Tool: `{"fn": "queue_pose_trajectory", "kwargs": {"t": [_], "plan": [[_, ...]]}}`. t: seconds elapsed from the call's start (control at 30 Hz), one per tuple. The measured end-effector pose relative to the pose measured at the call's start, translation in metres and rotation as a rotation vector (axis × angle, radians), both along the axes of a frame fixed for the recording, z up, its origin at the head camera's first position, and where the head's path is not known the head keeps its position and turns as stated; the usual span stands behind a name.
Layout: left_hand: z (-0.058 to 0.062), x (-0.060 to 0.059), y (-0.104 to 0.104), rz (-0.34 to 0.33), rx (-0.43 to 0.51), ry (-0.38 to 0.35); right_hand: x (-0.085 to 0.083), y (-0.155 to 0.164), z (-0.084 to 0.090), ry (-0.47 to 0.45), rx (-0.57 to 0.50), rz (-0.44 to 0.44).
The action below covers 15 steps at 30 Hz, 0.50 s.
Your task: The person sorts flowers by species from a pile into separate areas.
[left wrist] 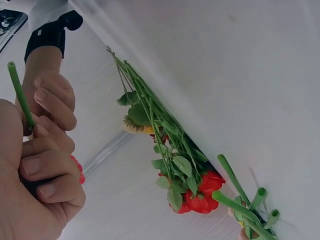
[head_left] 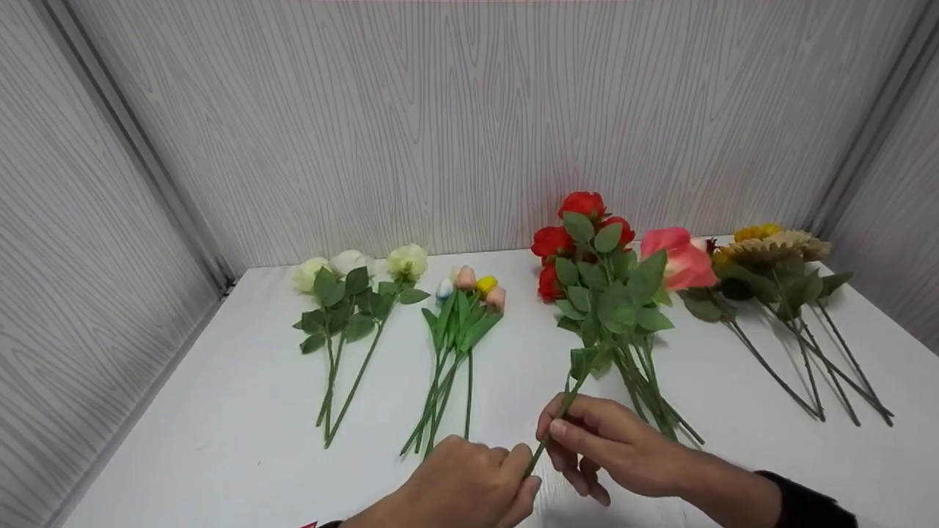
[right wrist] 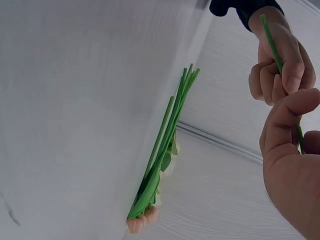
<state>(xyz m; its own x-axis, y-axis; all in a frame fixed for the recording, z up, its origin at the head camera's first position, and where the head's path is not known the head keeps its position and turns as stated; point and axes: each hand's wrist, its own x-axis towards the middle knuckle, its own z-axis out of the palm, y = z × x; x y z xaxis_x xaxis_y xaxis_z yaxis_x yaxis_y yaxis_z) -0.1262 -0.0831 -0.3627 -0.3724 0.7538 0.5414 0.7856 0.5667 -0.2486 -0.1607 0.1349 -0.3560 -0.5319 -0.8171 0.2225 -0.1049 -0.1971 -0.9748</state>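
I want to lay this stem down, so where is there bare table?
Bare table lies left of the white roses, and front right beyond the sunflowers. Between the red roses and sunflowers it is crowded.

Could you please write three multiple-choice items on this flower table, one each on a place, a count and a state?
1. Where do the sunflowers lie on the table?
A. far left
B. far right
C. centre

2. How many white roses lie in the leftmost bunch?
A. three
B. one
C. six

3. How is the pink rose stem held?
A. lying untouched
B. by one hand only
C. by both hands

Answers: 1 B, the sunflowers are the rightmost bunch. 2 A, three pale heads show. 3 C, the left hand and the right hand each have a grip on the stem.
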Motion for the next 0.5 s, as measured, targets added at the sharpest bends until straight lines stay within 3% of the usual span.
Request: {"fn": "queue_pose_trajectory", "kwargs": {"t": [0.23, 0.5], "plan": [[0.0, 0.001, -0.001, -0.007, -0.013, -0.047, -0.01, 0.009, 0.006, 0.086, -0.072, -0.164], [0.0, -0.001, -0.002, -0.037, -0.018, -0.016, -0.019, 0.015, 0.009, 0.146, -0.109, -0.317]]}}
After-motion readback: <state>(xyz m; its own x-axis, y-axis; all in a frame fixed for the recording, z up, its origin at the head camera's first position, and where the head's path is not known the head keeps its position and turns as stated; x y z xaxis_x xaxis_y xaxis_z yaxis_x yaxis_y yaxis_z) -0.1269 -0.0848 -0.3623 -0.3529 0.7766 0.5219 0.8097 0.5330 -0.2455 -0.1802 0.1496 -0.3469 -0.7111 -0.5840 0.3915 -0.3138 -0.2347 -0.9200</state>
